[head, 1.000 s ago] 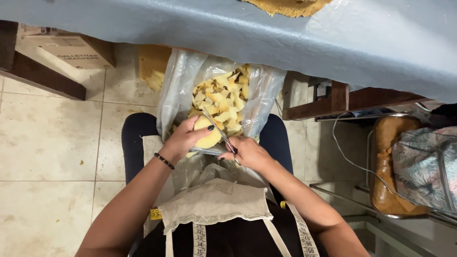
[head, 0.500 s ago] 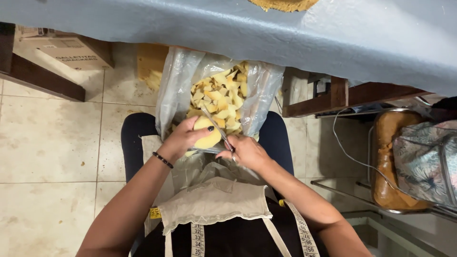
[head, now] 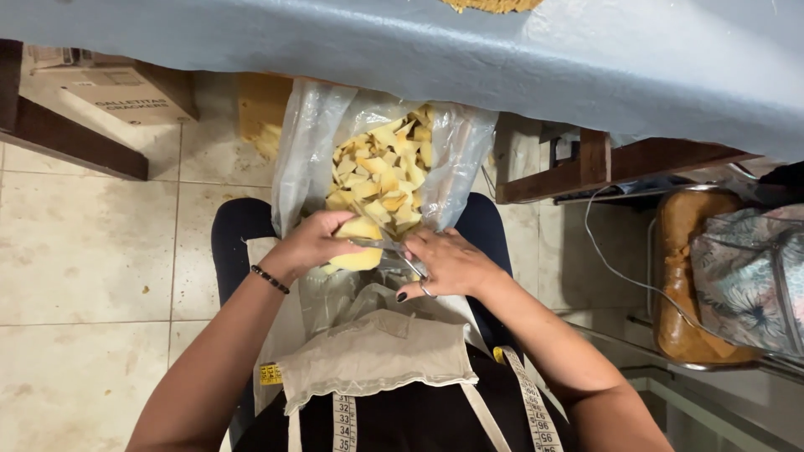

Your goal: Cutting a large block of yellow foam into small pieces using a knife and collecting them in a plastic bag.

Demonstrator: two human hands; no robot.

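My left hand point(head: 310, 243) grips a pale yellow foam piece point(head: 358, 243) over my lap. My right hand point(head: 448, 264) holds scissors point(head: 394, 249), whose blades lie across the foam piece. Right beyond both hands a clear plastic bag point(head: 297, 159) stands open between my knees, filled with several small yellow foam cuttings point(head: 381, 176). A beige apron pocket point(head: 377, 356) and a tape measure point(head: 343, 418) hang at my chest below the hands.
A table with a blue-grey cloth point(head: 502, 59) spans the top. A cardboard box point(head: 117, 96) and a dark wooden beam point(head: 67, 138) lie on the tiled floor at left. At right are a wooden frame point(head: 603, 163), a cable point(head: 620, 268) and a patterned bag point(head: 749, 276).
The scissors have closed further through the yellow foam piece, and both hands have stayed over the bag's mouth.
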